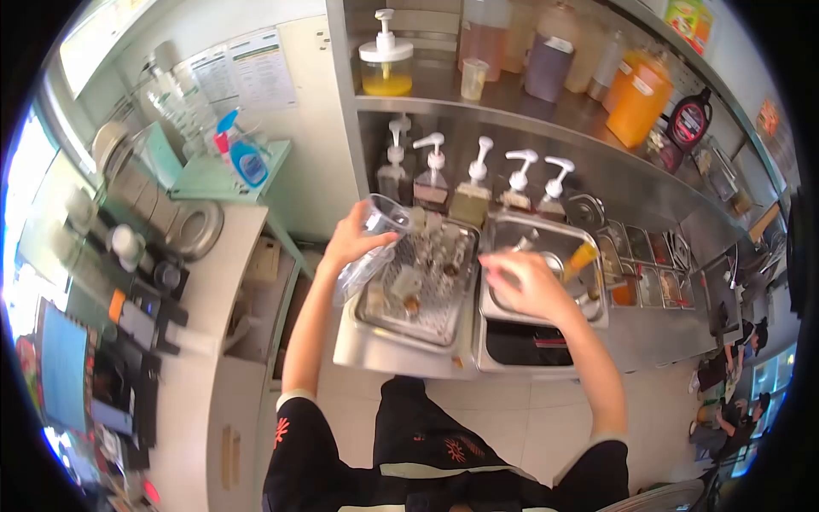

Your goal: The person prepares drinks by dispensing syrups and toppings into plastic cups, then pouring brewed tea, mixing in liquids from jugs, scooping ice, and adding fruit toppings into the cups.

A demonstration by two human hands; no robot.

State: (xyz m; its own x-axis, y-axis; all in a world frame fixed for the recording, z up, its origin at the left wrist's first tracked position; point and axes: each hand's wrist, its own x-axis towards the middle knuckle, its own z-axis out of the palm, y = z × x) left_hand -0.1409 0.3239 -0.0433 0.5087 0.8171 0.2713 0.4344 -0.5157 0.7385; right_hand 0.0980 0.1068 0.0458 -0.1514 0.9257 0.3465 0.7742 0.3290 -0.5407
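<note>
At the near edge, the person's black clothing (426, 431) carries orange-red motifs, and both bare forearms reach forward over the counter (357, 352). The right grip (527, 286) is poised above a steel pan (602, 286), its fingers curled; whether anything is pinched between them cannot be told. In front of that pan sits a dark compartment (516, 346) with reddish, thin items at its right side. The left grip (351, 241) is closed around a clear plastic cup (382, 218), which it holds tilted over the left side of a perforated drip tray (405, 341); more clear plastic shows below the fingers. Small clear and greyish pieces lie about in the tray, too blurred to name. Inside the pan, on the right, a yellow tool (582, 258) leans among metal utensils. To the right of the pan are steel bins (641, 264) with various contents.

Behind the trays stands a row of five white-topped pump bottles (472, 203). Above them, a steel shelf (503, 111) bears a wide pump jar (386, 70) of yellow liquid, a purplish jug (550, 64) and an orange jug (640, 101). Far off at right, other people (740, 427) are visible
</note>
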